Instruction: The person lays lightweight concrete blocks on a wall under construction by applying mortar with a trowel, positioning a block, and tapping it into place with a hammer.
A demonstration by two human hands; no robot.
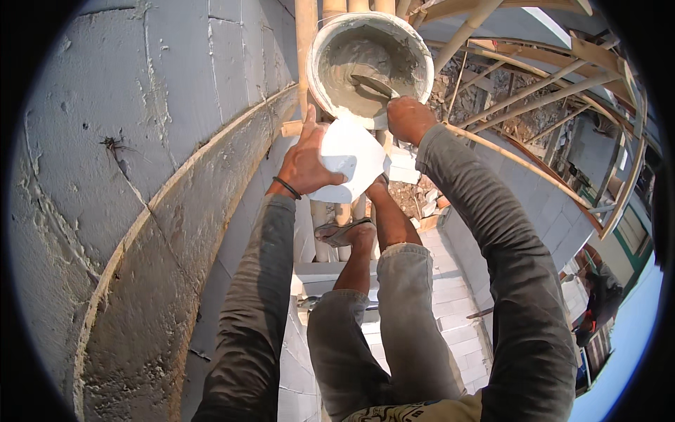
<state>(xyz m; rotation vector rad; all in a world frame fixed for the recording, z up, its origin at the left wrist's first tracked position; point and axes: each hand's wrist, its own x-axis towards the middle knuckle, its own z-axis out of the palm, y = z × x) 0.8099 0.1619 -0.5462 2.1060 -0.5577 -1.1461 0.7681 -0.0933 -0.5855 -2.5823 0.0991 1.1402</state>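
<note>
My left hand (307,163) is wrapped round the side of a pale white block piece (354,158), thumb lying across its face. Just beyond the block stands a white bucket (427,65) with wet grey mortar (346,60) inside. Closed in a fist at the bucket's near right rim, my right hand (410,119) grips a trowel (374,86). The trowel's blade dips into the mortar; its handle is mostly hidden in my fist. The block's near edge is beside the bucket's rim, and I cannot tell whether they touch.
A grey block wall (105,105) with a protruding concrete ledge (165,271) runs along my left. My sandalled foot (344,232) rests on bamboo poles (342,212). Bamboo scaffolding (527,91) and rubble lie at right, with a pale block wall (460,309) dropping away below.
</note>
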